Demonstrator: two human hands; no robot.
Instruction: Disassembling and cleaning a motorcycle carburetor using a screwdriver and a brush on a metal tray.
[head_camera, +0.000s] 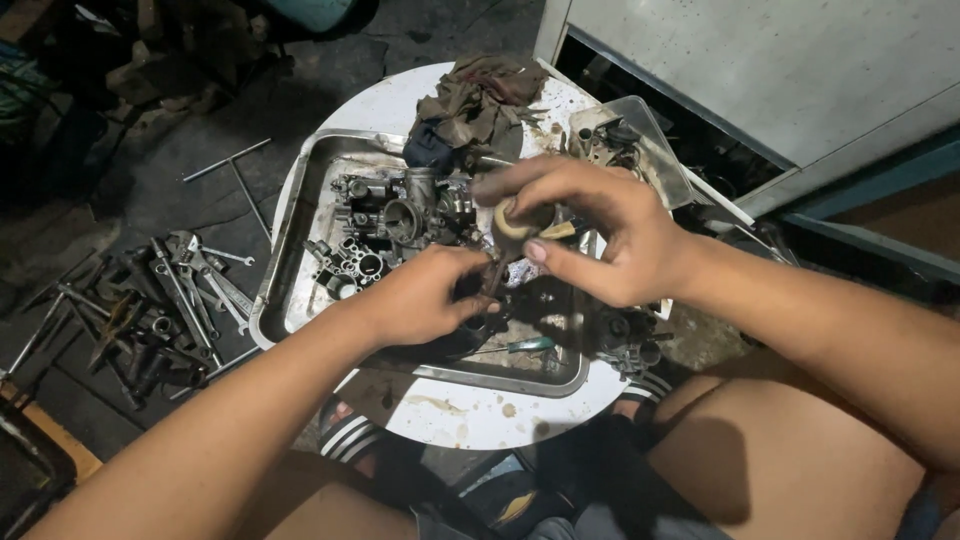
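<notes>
Knees and bare legs are closest to me, and my two arms reach out over them to the round white desk (470, 415). On the desk sits a metal tray (275, 270) full of dirty engine bits.

My right hand (600, 235) is curled shut around a small tan float part (520, 222). My thumb and first finger pinch it, up above the middle of the tray. My left hand (425, 295) is closed too, and its fingertips pinch a thin dark metal piece (492, 272) just under the float. The two pieces touch or almost touch; I cannot tell which, because my fingers hide the spot.

I think the good way is to hold the float softly, since it looks light and easy to bend. I should keep both hands over the tray, so a tiny piece that slips lands in it and not on the dark floor. Slow, little turns seem better than hard pulls.

Behind my hands, in the tray, sits the grey carburetor body (405, 215) with its round hole. A green-handled screwdriver (520, 346) lies in the tray near my left wrist. A brown rag (480, 100) is bunched at the far end of the desk. Wrenches (170, 300) lie in a pile on the floor to my left.
</notes>
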